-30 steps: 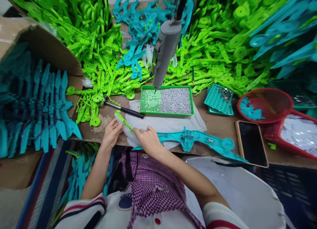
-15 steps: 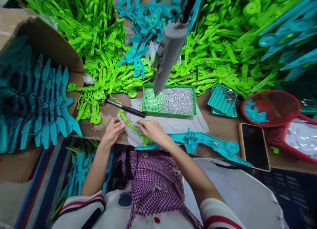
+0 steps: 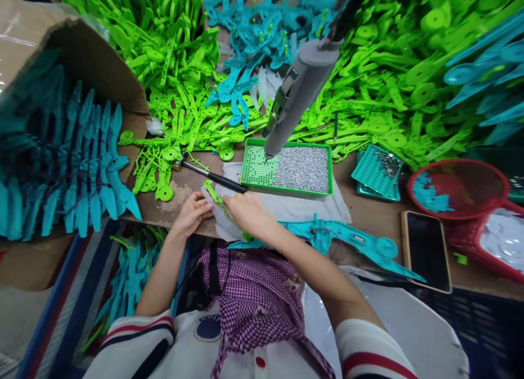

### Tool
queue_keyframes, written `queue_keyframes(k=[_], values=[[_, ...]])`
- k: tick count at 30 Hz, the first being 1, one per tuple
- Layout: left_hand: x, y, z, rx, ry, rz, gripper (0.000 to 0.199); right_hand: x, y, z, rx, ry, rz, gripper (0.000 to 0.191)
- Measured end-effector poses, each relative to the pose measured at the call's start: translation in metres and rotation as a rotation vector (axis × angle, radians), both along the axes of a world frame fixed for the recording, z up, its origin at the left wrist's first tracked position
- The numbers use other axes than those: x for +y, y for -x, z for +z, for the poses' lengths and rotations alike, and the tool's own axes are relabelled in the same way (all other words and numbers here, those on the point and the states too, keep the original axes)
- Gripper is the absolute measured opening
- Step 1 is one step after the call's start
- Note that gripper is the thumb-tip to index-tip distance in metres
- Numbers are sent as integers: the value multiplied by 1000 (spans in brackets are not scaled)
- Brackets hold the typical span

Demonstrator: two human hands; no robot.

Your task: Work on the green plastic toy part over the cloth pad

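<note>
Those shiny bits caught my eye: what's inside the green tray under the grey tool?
The green tray holds many small silvery pieces at right; perforated floor shows at left. The pieces and the grey tool hide the rest.

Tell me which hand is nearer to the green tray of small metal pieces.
Right. The right hand is just in front of the left end of the green tray, toward the person; the left hand is farther off, out past that end.

From my head, above and behind my fingers (image 3: 200, 208), the one camera faces forward and down, probably fairly near them.
</note>
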State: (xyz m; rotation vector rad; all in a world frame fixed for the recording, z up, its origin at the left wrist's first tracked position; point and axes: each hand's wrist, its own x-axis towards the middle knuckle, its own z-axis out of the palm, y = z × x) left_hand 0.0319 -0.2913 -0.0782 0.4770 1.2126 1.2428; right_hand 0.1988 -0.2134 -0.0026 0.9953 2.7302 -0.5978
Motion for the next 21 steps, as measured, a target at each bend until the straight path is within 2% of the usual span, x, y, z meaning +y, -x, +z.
queue_keyframes(k=[14,21], values=[[0,-3,0,-10,-32,17,58,3,6,13,-112,-39,65,33],[2,-4,-2,-8,-10,28,56,0,0,18,-141,-65,95,31]])
